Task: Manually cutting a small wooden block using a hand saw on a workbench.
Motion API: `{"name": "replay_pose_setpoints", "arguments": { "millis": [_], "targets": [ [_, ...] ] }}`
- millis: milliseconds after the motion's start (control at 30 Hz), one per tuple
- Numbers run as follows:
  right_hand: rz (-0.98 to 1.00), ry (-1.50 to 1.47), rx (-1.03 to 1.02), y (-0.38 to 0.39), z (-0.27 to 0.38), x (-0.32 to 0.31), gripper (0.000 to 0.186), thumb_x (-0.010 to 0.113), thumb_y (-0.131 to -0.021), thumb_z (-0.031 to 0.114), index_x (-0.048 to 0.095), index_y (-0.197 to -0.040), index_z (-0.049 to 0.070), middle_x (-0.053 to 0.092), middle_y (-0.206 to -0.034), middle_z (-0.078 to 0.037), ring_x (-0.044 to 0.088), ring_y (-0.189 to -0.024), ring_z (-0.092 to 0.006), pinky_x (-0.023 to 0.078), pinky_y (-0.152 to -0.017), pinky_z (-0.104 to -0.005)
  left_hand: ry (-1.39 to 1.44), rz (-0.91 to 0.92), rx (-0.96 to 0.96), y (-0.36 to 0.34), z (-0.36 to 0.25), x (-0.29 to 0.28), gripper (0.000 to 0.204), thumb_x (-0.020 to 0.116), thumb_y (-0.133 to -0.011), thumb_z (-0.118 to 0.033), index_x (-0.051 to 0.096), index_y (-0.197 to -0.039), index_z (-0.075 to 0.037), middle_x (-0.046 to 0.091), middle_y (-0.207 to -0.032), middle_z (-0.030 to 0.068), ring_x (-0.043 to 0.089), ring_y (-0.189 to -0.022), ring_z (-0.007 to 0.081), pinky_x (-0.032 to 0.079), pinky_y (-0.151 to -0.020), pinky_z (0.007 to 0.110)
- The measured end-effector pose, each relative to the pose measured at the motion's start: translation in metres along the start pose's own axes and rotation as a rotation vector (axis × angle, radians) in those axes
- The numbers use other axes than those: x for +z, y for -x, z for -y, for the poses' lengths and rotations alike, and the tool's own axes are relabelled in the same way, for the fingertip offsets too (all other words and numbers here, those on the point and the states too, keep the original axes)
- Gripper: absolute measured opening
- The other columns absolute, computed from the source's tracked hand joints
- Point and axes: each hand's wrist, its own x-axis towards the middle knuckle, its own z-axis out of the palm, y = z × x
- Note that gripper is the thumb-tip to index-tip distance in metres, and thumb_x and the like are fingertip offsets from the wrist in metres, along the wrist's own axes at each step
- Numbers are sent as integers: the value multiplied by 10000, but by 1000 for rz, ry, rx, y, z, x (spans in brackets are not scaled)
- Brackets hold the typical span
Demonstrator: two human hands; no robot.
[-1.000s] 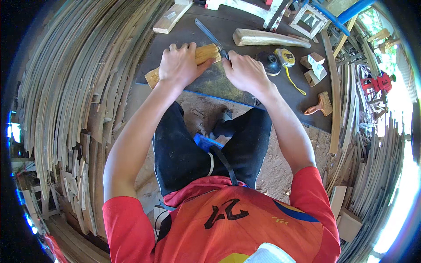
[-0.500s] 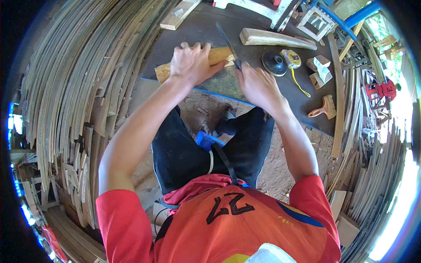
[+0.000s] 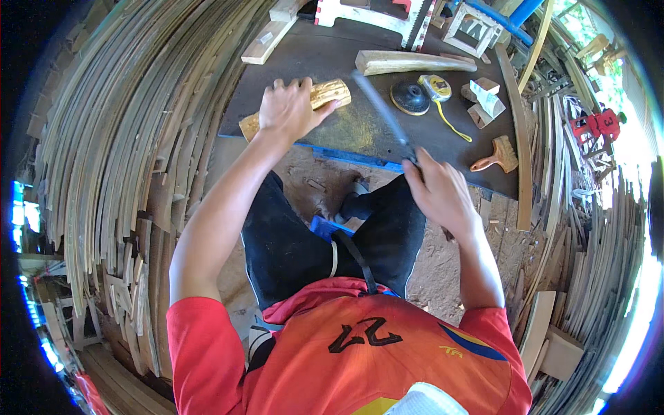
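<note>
My left hand (image 3: 285, 109) grips a short yellowish wood block (image 3: 330, 92) on the dark worktop (image 3: 273, 55). My right hand (image 3: 439, 185) is closed on the dark handle of a long, thin metal blade tool (image 3: 382, 111), which is blurred and angled up toward the back, clear of the block's right end. To the right of the blade lie a round black object (image 3: 408, 98), a yellow tape measure (image 3: 435, 88) and a brush (image 3: 494, 159). A long pale piece of wood (image 3: 415, 61) lies behind them.
Small wood pieces (image 3: 484, 104), a white-framed saw (image 3: 370, 17) and a pale square frame (image 3: 470, 31) share the worktop. Long slats (image 3: 124, 138) are stacked at left, more (image 3: 588, 290) at right. A person in red (image 3: 598, 126) is at the far right.
My right hand has moved down and to the right, pulling the blade away from the block's end toward my body. My left hand still grips the block.
</note>
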Motion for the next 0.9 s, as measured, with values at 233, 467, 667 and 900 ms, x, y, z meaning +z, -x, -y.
{"name": "replay_pose_setpoints", "arguments": {
  "millis": [233, 467, 667, 900],
  "targets": [
    [17, 24, -128, -96, 12, 47, 338, 490, -1073, 307, 604, -964, 7, 700, -749, -256, 705, -738, -467, 558, -717, -584, 93, -64, -48, 10, -8, -10, 788, 536, -943, -776, 702, -1128, -28, 775, -1013, 199, 733, -993, 369, 598, -838, 459],
    [74, 39, -136, -126, 23, 54, 341, 481, -1069, 284, 605, -940, -7, 707, -763, -264, 724, -760, -454, 574, -751, -577, 115, -50, -61, 7, -5, -9, 759, 542, -955, -757, 684, -1101, -26, 750, -1001, 171, 725, -1004, 353, 591, -811, 469],
    [78, 28, -115, -132, 28, 56, 334, 482, -1068, 280, 606, -955, -9, 708, -755, -261, 727, -757, -453, 577, -759, -572, 91, -47, -58, 8, -3, -10, 743, 524, -966, -753, 681, -1118, -43, 752, -1019, 165, 724, -1016, 340, 584, -847, 449],
    [63, 117, -173, -135, 31, 62, 340, 460, -1077, 266, 604, -977, -26, 712, -728, -247, 743, -754, -438, 590, -728, -570, 53, -103, -48, 9, -11, -3, 741, 494, -976, -755, 682, -1056, -43, 762, -968, 178, 727, -983, 352, 579, -820, 447]
  ]
}}
